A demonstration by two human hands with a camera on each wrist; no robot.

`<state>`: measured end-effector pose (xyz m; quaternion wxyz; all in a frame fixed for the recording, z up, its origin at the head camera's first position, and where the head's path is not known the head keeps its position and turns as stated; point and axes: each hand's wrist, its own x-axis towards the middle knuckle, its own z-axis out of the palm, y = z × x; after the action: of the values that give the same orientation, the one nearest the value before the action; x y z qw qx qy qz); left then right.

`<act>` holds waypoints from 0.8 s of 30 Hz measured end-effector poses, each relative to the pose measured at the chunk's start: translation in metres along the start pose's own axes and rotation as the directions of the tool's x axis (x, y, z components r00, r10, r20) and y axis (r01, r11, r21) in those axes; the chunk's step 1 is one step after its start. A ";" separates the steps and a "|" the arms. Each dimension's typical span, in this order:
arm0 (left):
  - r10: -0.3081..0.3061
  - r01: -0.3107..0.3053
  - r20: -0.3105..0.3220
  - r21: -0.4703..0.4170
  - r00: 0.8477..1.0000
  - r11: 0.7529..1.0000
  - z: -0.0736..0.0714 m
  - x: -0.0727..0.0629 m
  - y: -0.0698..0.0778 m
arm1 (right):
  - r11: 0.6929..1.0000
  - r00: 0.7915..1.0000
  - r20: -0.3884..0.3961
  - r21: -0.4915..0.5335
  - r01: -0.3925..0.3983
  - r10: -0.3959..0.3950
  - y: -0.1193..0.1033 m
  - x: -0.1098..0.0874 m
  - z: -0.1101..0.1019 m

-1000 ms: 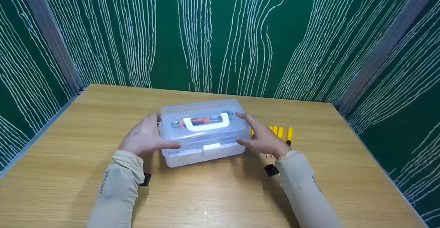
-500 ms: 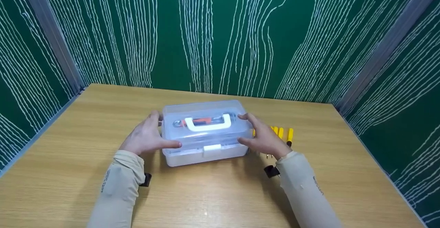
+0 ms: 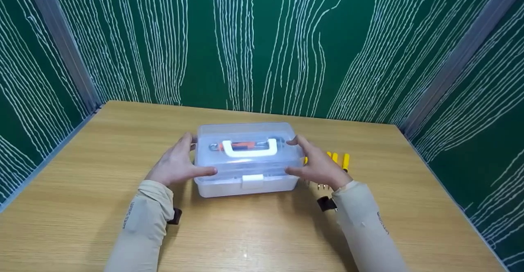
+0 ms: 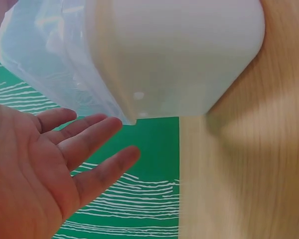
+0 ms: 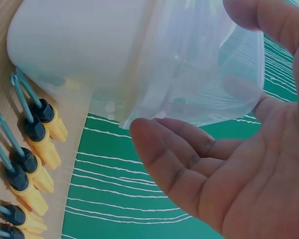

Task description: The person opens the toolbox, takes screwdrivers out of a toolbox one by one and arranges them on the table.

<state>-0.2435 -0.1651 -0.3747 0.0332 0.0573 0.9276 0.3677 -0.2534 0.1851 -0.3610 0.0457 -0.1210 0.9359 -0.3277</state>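
Note:
A translucent plastic toolbox (image 3: 223,187) sits on the table, its lid down. White parts on it are the carry handle (image 3: 250,153) and the front latch (image 3: 252,181). An orange and dark tool (image 3: 241,145) shows through the lid. My left hand (image 3: 175,163) holds the box's left end, thumb on the front edge and fingers along the side; in the left wrist view its fingers (image 4: 92,139) are spread, some tips at the lid rim. My right hand (image 3: 320,166) grips the right end, and in the right wrist view its fingers (image 5: 152,144) bend at the rim.
Several yellow-handled screwdrivers (image 5: 42,149) lie in a row right of the toolbox, partly behind my right hand. The wooden table (image 3: 245,235) meets a green wall (image 3: 274,59) with white wavy lines at the back. More such panels stand at both sides.
Between both hands the toolbox has turned slightly clockwise, its right end coming nearer to me, and shifted a little right. Its front now lies squarer to me. Both hands moved along with it.

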 end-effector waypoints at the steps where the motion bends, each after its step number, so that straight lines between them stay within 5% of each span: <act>1: 0.002 -0.002 -0.001 -0.002 1.000 1.000 0.001 0.000 0.000 | 1.000 1.000 0.001 0.001 -0.001 0.001 0.000 0.000 0.000; 24: 0.011 -0.009 0.027 -0.067 1.000 0.998 0.013 0.009 -0.005 | 0.997 1.000 -0.002 -0.082 -0.009 0.009 -0.011 -0.012 -0.005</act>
<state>-0.2509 -0.1581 -0.3877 0.0457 0.0657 0.9139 0.3979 -0.2403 0.1823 -0.3503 0.0415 -0.1184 0.9492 -0.2887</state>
